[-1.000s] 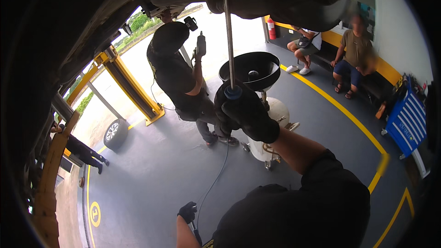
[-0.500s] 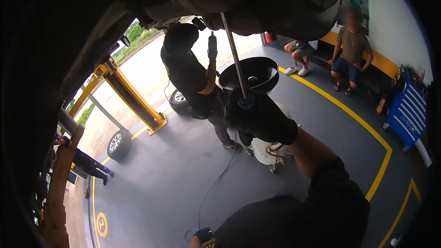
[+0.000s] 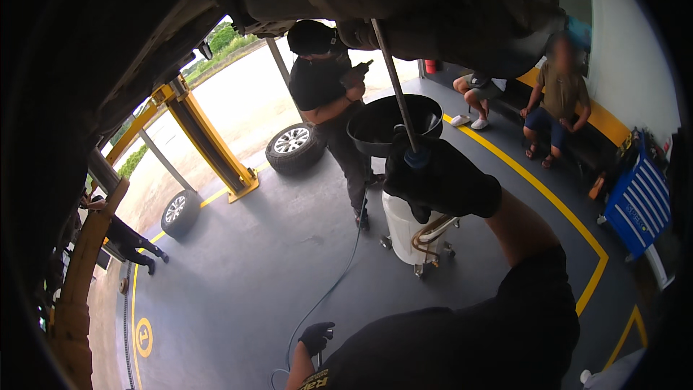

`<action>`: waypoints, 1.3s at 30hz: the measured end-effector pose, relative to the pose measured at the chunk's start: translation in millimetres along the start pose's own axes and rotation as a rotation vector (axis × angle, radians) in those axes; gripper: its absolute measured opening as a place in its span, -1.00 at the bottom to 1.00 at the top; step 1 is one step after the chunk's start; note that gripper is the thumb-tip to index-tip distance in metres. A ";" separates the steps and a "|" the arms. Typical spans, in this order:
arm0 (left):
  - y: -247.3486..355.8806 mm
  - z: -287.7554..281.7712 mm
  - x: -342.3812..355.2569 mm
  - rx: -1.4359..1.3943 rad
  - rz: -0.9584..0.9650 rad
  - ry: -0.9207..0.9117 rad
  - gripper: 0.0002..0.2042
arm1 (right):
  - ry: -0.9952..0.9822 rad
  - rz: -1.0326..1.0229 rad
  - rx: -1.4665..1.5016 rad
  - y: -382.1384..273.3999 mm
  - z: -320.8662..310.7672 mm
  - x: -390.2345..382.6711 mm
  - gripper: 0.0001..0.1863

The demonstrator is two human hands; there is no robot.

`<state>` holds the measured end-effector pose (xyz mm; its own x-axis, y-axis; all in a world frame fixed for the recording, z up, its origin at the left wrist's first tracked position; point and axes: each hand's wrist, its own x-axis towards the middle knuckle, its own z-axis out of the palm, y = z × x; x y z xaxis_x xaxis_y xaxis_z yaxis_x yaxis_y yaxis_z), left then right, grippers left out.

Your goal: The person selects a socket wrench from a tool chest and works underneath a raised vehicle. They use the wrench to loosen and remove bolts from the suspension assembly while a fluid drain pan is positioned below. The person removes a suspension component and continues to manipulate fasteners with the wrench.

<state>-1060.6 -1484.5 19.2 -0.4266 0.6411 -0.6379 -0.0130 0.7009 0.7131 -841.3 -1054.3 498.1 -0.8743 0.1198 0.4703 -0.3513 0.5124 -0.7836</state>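
Note:
My right hand (image 3: 440, 177), in a black glove, is closed around the handle of a long steel pry bar or screwdriver (image 3: 394, 79). A blue collar shows where the shaft leaves my fist. Its shaft slants up and its far end meets the dark underside of a raised vehicle (image 3: 433, 11), where the tip is hard to see. Low in the view, my left hand (image 3: 316, 338), also black-gloved, is curled around a thin shiny metal piece, mostly hidden. Just beyond my right fist stands a white wheeled oil drainer (image 3: 404, 227) with a wide black funnel (image 3: 379, 126) on top.
A co-worker (image 3: 325, 87) in dark clothes stands beyond the drainer, hands near a dark tool. Two wheels (image 3: 294, 146) lie or lean near a yellow lift post (image 3: 206, 137). Seated people (image 3: 559, 97) and a blue tool cart (image 3: 639, 198) are right. A hose (image 3: 328, 295) crosses the floor.
My left hand has risen further into view. The co-worker has straightened and lowered the dark tool. My right hand still grips the bar, shifted slightly rightward in the picture as the view moved.

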 end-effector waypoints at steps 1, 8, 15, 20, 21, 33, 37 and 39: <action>39.2 -8.9 -17.3 0.157 0.419 0.083 -0.30 | -0.005 -0.042 -0.039 -2.3 -0.5 -0.7 -0.84; 436.2 -69.5 -154.9 0.103 1.031 0.189 -0.77 | -0.062 -0.357 -0.558 -1.2 -12.7 -17.0 -0.73; 638.3 -62.3 -189.0 0.964 1.908 0.820 -0.31 | 0.428 -0.435 -0.941 -12.2 36.3 -37.1 -0.81; 657.3 -51.6 -137.3 0.510 1.999 0.490 -0.22 | 0.568 0.112 -0.032 -49.1 70.6 -42.9 -0.70; 658.9 -50.9 -132.3 0.592 2.097 0.567 -0.22 | 0.586 0.052 -0.097 -47.8 70.2 -38.3 -0.68; 656.6 -47.5 -134.8 0.356 2.054 0.629 -0.33 | 0.344 -0.263 -0.579 -24.3 15.3 -24.9 -0.71; 661.0 -41.3 -141.0 0.192 2.004 0.453 -0.43 | 0.293 -0.447 -1.013 -43.7 3.8 -39.7 -0.61; 662.5 -36.4 -145.5 0.265 1.943 0.571 -0.45 | 0.267 -0.244 -0.774 -46.4 -2.5 -43.5 -0.54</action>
<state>-1040.0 -1124.9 595.0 0.1083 0.3337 0.9364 0.7978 -0.5911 0.1184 -786.1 -1081.2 515.0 -0.6615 0.0768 0.7460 -0.1072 0.9749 -0.1953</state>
